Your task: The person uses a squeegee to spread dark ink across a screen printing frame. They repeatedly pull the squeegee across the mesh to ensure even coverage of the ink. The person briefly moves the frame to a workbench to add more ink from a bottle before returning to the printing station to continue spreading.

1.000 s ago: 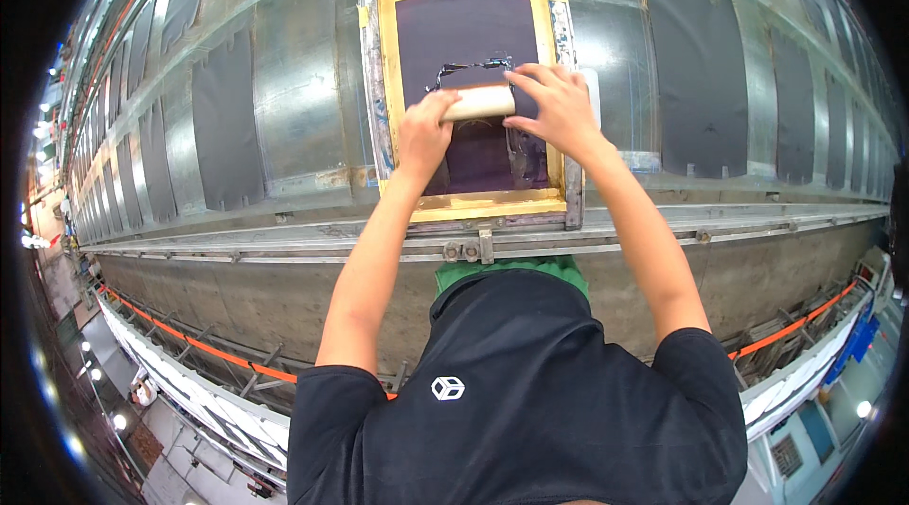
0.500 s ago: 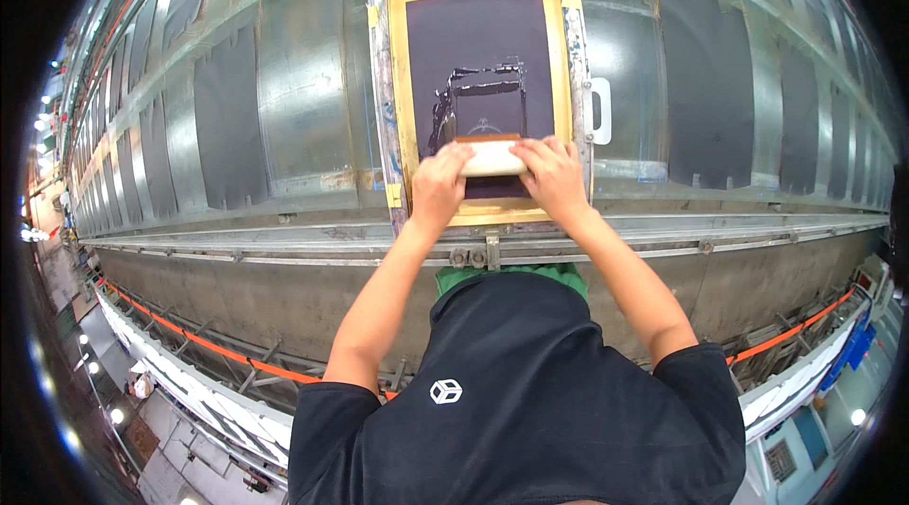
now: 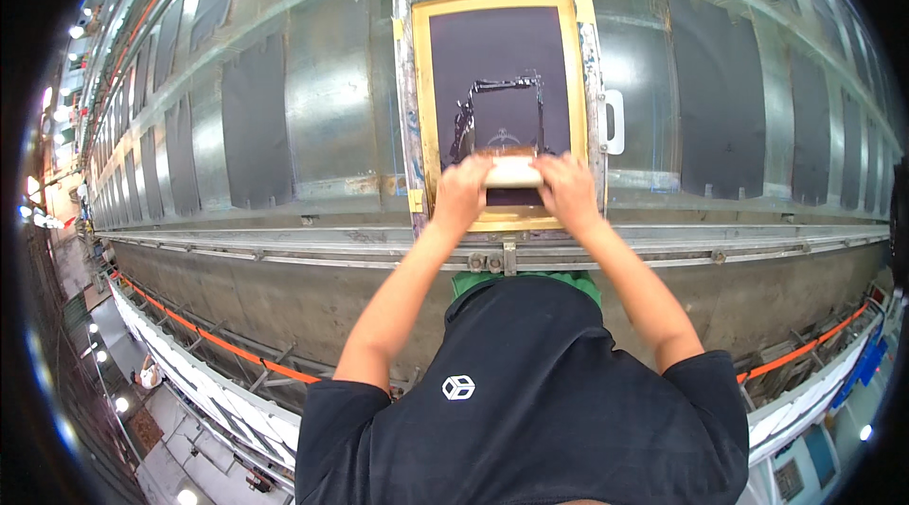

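Both my hands grip a squeegee with a cream-coloured handle (image 3: 513, 172), one at each end. My left hand (image 3: 462, 191) is closed round its left end, and my right hand (image 3: 570, 193) round the right. The squeegee lies crosswise over the near part of a screen-printing frame (image 3: 406, 117) with metal sides. Yellow tape (image 3: 423, 79) borders its dark mesh (image 3: 502, 36). Beyond the squeegee, wet black ink (image 3: 464, 126) outlines a rectangle with a faint pale design inside. The blade's lower edge is mostly hidden and slightly blurred.
The frame rests on a long metal-topped table (image 3: 327, 79). Dark fabric-like panels (image 3: 256, 122) (image 3: 717, 98) lie in rows on both sides. A metal rail (image 3: 379, 245) runs along the near edge, and an orange strip (image 3: 237, 351) is lower down.
The whole picture has shifted slightly right and down. Two ink bands at the far side of the rectangle now look like one. Both hands still hold the squeegee at the near end.
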`<act>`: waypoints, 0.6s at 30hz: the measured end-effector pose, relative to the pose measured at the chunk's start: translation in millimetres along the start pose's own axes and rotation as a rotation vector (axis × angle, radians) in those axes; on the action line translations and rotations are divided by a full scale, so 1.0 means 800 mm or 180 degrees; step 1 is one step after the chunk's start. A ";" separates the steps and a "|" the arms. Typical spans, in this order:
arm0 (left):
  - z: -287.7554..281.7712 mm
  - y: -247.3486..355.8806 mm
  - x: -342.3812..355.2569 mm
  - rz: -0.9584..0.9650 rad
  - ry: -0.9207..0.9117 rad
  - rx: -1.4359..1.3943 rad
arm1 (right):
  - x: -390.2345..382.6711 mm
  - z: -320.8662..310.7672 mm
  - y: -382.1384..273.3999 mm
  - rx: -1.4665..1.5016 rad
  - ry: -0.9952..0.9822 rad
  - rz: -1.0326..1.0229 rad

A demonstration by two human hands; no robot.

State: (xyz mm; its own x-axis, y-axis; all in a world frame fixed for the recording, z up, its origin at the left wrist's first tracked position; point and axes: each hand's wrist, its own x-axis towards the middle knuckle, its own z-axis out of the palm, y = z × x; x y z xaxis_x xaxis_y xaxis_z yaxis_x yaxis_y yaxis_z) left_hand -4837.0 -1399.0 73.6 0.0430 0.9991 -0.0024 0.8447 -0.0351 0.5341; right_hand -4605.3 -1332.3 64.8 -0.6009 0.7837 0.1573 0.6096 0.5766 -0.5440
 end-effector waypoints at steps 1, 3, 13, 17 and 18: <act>0.007 0.002 -0.018 0.0116 0.0160 -0.0001 | -0.018 0.000 -0.007 -0.0049 -0.0102 0.0021; 0.013 0.007 -0.044 0.0210 0.0298 0.0013 | -0.026 -0.010 -0.003 0.0407 -0.0325 0.0035; 0.020 0.013 -0.075 0.0425 0.0347 0.0127 | 0.081 -0.032 0.171 0.1532 0.0714 0.2147; 0.024 0.008 -0.093 0.0451 0.0491 -0.0004 | 0.101 -0.045 0.147 0.1409 0.1381 0.1951; 0.016 0.010 -0.097 0.0475 0.0539 -0.0074 | 0.106 -0.057 0.135 0.1188 0.1498 0.1860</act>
State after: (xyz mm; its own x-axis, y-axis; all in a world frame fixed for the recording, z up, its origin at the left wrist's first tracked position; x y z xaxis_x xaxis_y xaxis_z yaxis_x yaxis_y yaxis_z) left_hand -4826.8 -1476.9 67.5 0.0748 0.9728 0.2190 0.8230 -0.1843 0.5374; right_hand -4566.8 -1192.7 57.1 0.0877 0.9950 0.0480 0.4949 -0.0017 -0.8689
